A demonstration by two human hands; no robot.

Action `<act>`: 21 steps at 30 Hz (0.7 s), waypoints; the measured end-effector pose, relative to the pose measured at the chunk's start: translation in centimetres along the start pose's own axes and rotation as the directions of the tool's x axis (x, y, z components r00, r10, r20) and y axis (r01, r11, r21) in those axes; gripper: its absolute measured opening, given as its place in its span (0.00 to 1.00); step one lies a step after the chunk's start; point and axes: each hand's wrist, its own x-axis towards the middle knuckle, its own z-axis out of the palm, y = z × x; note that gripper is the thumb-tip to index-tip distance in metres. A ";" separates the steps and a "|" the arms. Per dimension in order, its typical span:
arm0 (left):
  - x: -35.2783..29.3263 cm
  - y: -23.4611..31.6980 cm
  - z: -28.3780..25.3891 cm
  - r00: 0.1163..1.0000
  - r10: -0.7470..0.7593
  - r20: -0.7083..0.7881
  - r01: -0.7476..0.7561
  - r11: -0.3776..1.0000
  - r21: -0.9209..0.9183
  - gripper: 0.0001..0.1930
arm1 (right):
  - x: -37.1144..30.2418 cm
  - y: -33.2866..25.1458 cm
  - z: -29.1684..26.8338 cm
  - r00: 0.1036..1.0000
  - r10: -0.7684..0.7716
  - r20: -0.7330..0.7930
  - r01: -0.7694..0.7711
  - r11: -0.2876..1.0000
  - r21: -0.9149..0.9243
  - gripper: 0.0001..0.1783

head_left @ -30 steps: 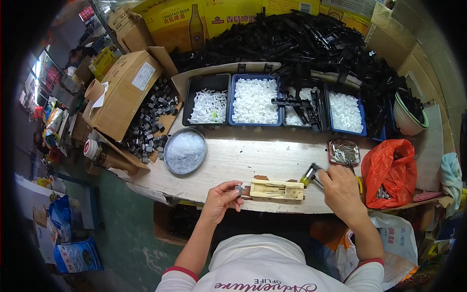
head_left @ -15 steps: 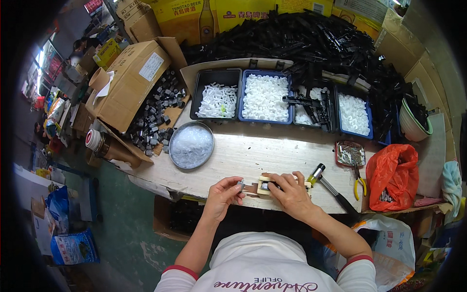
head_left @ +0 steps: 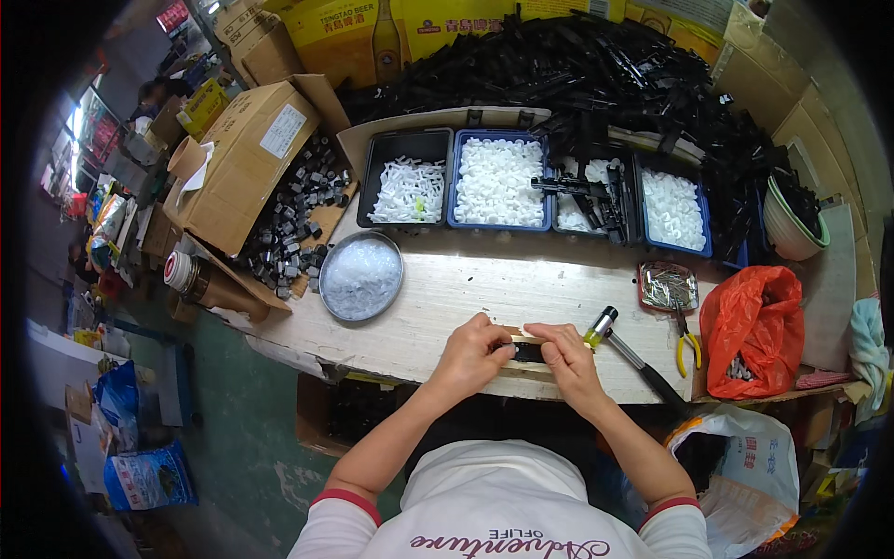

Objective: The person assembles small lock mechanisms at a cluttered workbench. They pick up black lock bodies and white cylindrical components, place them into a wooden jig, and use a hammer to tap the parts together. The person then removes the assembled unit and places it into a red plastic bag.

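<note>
On the near edge of the table lies a pale, wood-coloured block-like holder (head_left: 523, 370) with a black part (head_left: 529, 353) set in its middle. My left hand (head_left: 470, 357) is closed in a pinch at the holder's left end, a small grey piece (head_left: 510, 347) at its fingertips, mostly hidden. My right hand (head_left: 570, 361) grips the right end of the holder, the forefinger stretched along its far side and the thumb beside the black part. Just right of that hand lies a hammer (head_left: 633, 359) with a black grip and a yellowish head end.
Bins of small white plastic parts (head_left: 500, 182) line the back, before a heap of black parts (head_left: 559, 74). A round metal dish (head_left: 361, 277) holds clear pieces. Right stand a red tray of metal pins (head_left: 667, 285), yellow-handled pliers (head_left: 688, 347) and a red bag (head_left: 752, 331).
My left hand has moved right, bringing the small grey piece from beside the holder to the black part. My right hand has shifted from over the holder to its right end.
</note>
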 end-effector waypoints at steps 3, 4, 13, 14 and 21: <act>0.5 0.3 0.7 0.999 0.049 0.012 -0.051 0.976 0.210 0.07 | -0.2 0.1 0.2 0.998 -0.061 -0.010 0.060 0.996 -0.068 0.13; 0.7 -0.2 0.6 0.999 0.037 0.022 -0.040 0.981 0.192 0.07 | -0.2 0.1 0.1 0.997 -0.074 -0.011 0.073 0.994 -0.076 0.13; 0.0 -2.8 1.4 0.978 -0.206 0.026 0.197 0.881 -0.429 0.03 | -0.1 -0.3 0.0 0.998 -0.061 0.001 0.061 0.994 -0.088 0.10; 0.2 -2.3 1.2 0.982 -0.188 0.022 0.182 0.911 -0.369 0.03 | 0.1 -0.3 -0.2 0.998 -0.054 -0.027 0.052 0.996 -0.074 0.09; 6.5 -0.7 -1.2 0.996 0.057 -0.073 -0.031 0.947 0.319 0.05 | 2.2 2.2 -8.6 0.919 -0.102 -0.380 -0.110 0.861 -0.497 0.04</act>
